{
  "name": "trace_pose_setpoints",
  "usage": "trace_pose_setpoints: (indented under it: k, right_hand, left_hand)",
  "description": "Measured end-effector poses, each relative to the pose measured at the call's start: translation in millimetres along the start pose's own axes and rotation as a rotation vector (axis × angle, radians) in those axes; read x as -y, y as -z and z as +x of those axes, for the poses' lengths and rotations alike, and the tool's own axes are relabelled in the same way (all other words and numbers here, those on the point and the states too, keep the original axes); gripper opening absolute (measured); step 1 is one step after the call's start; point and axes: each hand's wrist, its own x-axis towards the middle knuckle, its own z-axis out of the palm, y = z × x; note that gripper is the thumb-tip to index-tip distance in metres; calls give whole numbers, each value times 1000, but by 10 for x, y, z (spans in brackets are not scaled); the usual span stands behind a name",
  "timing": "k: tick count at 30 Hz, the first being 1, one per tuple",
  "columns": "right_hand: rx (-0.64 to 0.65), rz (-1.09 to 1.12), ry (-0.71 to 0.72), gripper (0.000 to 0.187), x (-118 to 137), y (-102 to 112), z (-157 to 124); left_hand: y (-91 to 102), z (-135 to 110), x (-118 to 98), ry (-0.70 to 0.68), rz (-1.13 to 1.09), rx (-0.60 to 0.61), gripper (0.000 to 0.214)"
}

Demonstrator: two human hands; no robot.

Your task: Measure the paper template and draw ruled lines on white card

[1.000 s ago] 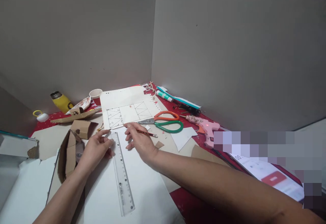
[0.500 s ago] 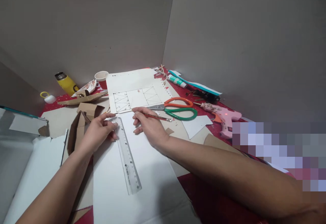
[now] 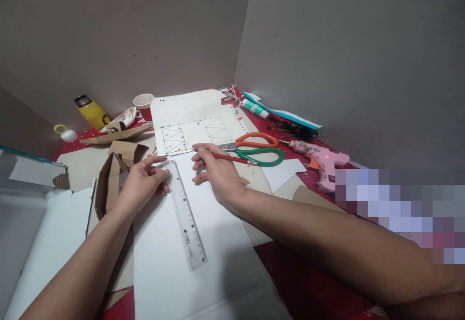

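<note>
Two bare hands work over a white board (image 3: 160,257), whose surface carries a clear plastic ruler (image 3: 189,213) slanting from eleven o'clock down to five, twelve being the side away from the wearer. From the ruler's middle, the left hand (image 3: 143,182) comes in at ten o'clock; its thumb and index finger are bent and a little parted, their tips at the ruler's far end, though I cannot tell whether they pinch the plastic or only press on it. At one o'clock the right hand (image 3: 220,169) has thumb and index finger closed on a red pencil (image 3: 238,157), the remaining fingers loosely curled below. That pencil lies nearly level, point toward nine and metal-capped end toward three; whether its point touches paper cannot be told. Just past the board, at twelve, lies a paper sheet (image 3: 194,131) with ruled boxes and zigzag lines. Scissors (image 3: 232,147) with orange and green handles sit between one and two o'clock, their blades partly behind the right hand. Farther out at two is a pink glue gun (image 3: 329,162). At ten stands folded cardboard (image 3: 118,182), with a paper cup (image 3: 145,112) at eleven and a tilted yellow bottle (image 3: 90,112) between ten and eleven.
</note>
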Motion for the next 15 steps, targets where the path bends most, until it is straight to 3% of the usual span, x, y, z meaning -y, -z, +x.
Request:
trace_pose_setpoints:
  k: [6, 15]
  right_hand:
    - [-9, -12, 57, 25, 13, 26, -1]
    - [-1, -33, 54, 20, 10, 10, 6]
  left_hand:
    - [22, 11, -16, 23, -10, -21, 41]
    - [20, 9, -33, 27, -93, -81, 36]
